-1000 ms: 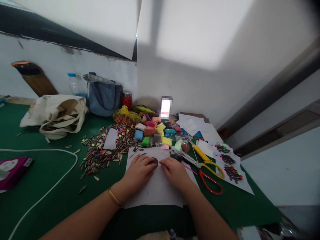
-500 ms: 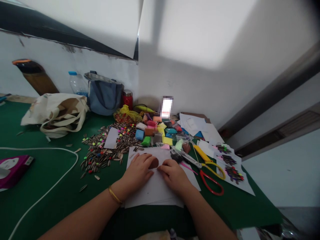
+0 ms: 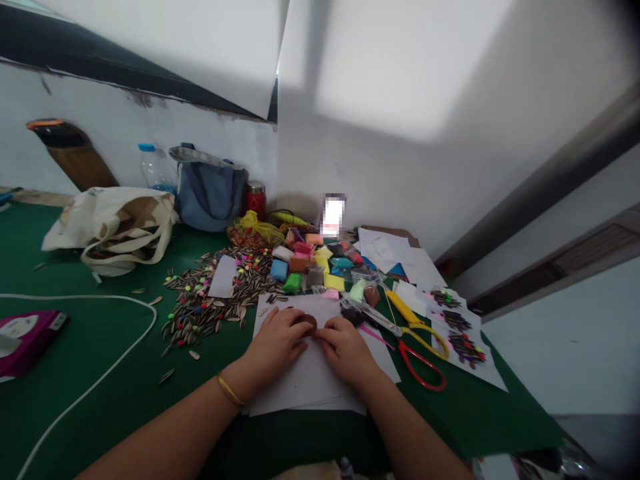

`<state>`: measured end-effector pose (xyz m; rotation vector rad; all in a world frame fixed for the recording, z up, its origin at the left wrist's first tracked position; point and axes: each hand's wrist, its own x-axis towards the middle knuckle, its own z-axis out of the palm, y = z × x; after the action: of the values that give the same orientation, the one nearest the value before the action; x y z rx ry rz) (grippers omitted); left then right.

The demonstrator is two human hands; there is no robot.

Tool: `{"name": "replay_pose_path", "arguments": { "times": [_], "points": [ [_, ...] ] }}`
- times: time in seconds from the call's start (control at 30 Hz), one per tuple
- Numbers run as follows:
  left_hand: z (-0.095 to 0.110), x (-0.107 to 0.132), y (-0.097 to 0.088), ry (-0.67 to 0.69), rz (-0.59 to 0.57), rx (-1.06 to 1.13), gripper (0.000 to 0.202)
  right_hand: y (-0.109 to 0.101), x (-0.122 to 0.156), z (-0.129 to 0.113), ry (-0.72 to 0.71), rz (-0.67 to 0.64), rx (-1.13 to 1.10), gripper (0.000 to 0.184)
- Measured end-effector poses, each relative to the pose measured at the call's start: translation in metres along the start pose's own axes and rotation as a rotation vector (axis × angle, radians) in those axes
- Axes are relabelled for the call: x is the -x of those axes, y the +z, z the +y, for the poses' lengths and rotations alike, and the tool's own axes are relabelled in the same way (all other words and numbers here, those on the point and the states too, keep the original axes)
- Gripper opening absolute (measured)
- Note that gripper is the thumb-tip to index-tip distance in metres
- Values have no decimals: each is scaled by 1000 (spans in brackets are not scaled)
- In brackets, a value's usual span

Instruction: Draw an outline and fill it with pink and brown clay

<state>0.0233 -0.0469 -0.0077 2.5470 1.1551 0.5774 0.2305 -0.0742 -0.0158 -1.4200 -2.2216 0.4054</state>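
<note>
A small flat lump of brown clay (image 3: 309,323) lies on a white sheet of paper (image 3: 320,380) on the green table (image 3: 100,400). My left hand (image 3: 277,343) rests on the paper with its fingertips pressed on the clay's left side. My right hand (image 3: 347,350) presses its fingertips on the clay's right side. A gold bangle (image 3: 229,393) circles my left wrist.
Sunflower seeds with coloured beads (image 3: 210,300) spread left of the paper. Coloured clay blocks (image 3: 310,267) sit behind it. Red and yellow scissors (image 3: 417,340) lie right, beside finished seed sheets (image 3: 460,330). Bags (image 3: 115,227), a bottle (image 3: 150,167) and a white cable (image 3: 90,387) lie left.
My right hand has slid slightly left toward the clay. Both hands keep pressing it; the lump looks a little smaller than half a second ago.
</note>
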Motion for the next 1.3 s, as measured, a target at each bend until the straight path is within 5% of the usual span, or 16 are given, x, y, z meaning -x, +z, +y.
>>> {"name": "replay_pose_path", "arguments": {
  "times": [0.43, 0.83, 1.3],
  "points": [
    [-8, 3, -2, 75, 21, -44, 24, -2, -1, -1, 26, 15, -31, 23],
    [-4, 3, -6, 54, 27, -43, 36, -2, -2, -3, 39, 38, -88, 22],
    [-7, 6, 7, 41, 86, -71, 19, 3, -5, -10, 85, 55, -110, 23]
  ]
}}
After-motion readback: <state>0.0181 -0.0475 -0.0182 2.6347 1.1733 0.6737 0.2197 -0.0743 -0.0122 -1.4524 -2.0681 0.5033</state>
